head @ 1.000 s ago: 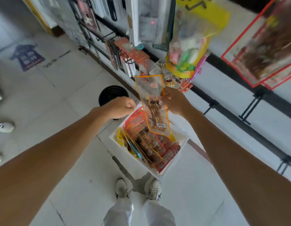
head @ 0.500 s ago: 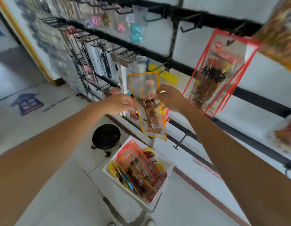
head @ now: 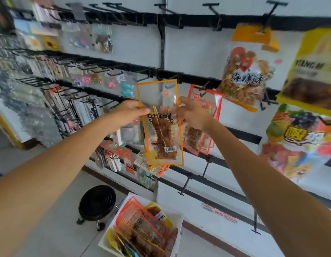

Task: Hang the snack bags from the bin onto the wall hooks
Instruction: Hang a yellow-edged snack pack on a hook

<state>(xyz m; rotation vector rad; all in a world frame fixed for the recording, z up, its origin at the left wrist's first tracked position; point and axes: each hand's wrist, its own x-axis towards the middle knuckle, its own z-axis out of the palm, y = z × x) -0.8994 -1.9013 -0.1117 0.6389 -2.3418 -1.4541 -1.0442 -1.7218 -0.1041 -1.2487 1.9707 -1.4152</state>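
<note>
Orange-edged clear snack bag (head: 161, 125) of skewered brown strips (barcode low), left hand (head: 128, 113) and right hand (head: 191, 113) pinching its sides, white bin (head: 176, 218) below holding more bags (head: 142, 232)

— Where is the held bag (head: 161, 123)?
— Upright in front of the wall, between the hands. The left hand (head: 129, 112) pinches its left edge and the right hand (head: 192, 114) its right edge. Its top reaches up near the middle rail (head: 194, 79).
— What's around it?
— Just to the right and behind it, a bunch of hung bags (head: 203, 130). Larger bags (head: 244, 76) hang further right and higher. Below, on the floor, the bin (head: 176, 217) holds more bags (head: 142, 229), with a stool (head: 97, 202) to its left.
</note>
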